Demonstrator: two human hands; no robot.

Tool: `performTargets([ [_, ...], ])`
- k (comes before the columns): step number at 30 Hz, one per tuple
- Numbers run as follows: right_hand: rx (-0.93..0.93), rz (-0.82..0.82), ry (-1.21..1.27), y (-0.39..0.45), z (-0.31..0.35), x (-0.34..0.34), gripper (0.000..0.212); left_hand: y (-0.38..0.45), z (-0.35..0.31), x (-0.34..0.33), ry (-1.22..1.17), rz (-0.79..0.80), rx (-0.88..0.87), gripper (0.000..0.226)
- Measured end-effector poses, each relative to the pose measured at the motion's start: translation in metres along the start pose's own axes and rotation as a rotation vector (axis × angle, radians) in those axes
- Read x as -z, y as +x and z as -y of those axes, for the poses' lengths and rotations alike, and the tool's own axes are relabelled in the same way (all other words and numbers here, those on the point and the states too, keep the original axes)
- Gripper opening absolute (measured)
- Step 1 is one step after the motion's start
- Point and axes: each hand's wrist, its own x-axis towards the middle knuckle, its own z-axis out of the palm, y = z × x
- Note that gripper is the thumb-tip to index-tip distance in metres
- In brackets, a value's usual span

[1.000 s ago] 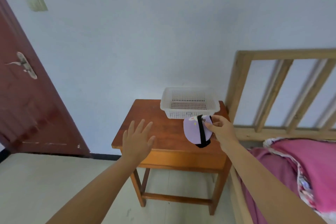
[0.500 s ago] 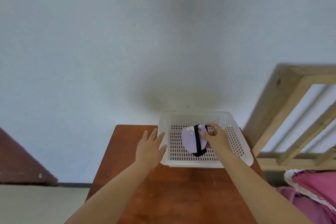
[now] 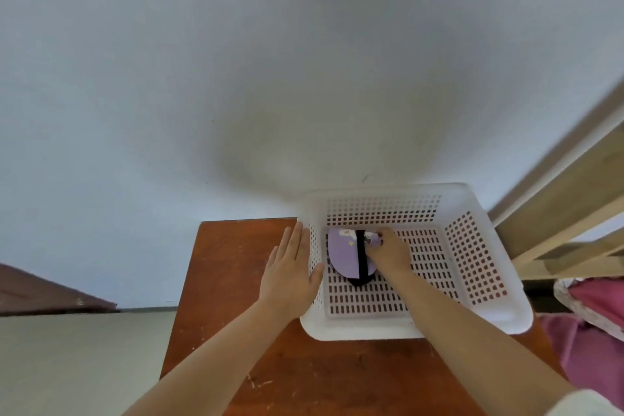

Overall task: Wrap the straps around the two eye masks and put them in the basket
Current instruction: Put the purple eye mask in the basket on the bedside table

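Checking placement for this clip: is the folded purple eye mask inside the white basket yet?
Inside. The purple eye mask with its black strap lies low against the perforated floor of the white plastic basket, the right hand gripping it.

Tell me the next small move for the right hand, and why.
Probably let go: open the fingers and lift the right hand out. The purple eye mask, black strap wrapped around it, already lies on the floor of the white basket, which the left hand steadies.

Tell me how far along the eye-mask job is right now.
Done: the folded purple eye mask has its black strap wrapped round. In hand: the right hand sets it inside the white perforated plastic basket, left hand flat against the wall. Left: release; second mask not in view.
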Motion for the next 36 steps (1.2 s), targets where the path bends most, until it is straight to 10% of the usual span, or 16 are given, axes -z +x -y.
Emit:
performTargets([
  [18,0.163,0.105,-0.38,-0.014,0.018,0.024,0.036,0.0,-0.014,0.024,0.177,0.015,0.008,0.063],
  [25,0.421,-0.287,-0.51,-0.064,-0.024,0.113,0.041,0.008,-0.105,0.031,0.283,-0.085,-0.28,0.053],
  [36,-0.383,-0.679,-0.537,-0.272,-0.3,0.326,0.057,-0.108,-0.407,-0.138,0.262,-0.053,-1.025,0.052],
])
